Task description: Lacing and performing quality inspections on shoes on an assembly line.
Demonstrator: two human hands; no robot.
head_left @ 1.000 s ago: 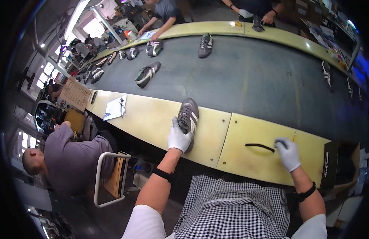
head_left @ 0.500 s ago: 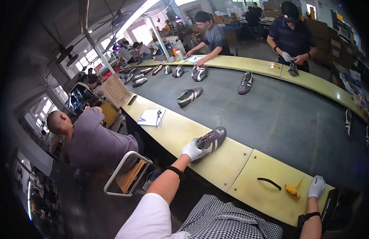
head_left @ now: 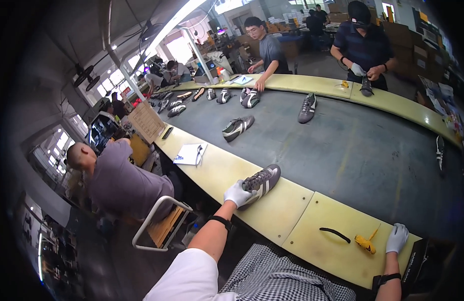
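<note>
Left hand (head_left: 238, 193), in a white glove, grips the heel end of a grey sneaker (head_left: 261, 182) with pale side stripes. Right hand (head_left: 397, 238), also gloved, rests flat and released on the yellow bench (head_left: 292, 210), holding nothing, just beside a small yellow tool (head_left: 365, 242) and near a curved black strip (head_left: 335, 234).

Sneaker lies on the bench at the edge of the dark conveyor belt (head_left: 357, 145), toe toward the belt, tilted partly onto its side. Upper looks assembled and laced, sole attached. Whether any work remains on it I cannot tell.

Judged progress: shoe is in hand at the station but not on the belt; the tool lies untouched. Handling looks mid-way, with this pair's mate nowhere near.

Other grey sneakers (head_left: 238, 127) sit spread along the belt. Two people (head_left: 364, 45) stand working across it; one person in a grey shirt (head_left: 121, 180) sits to the left.
</note>
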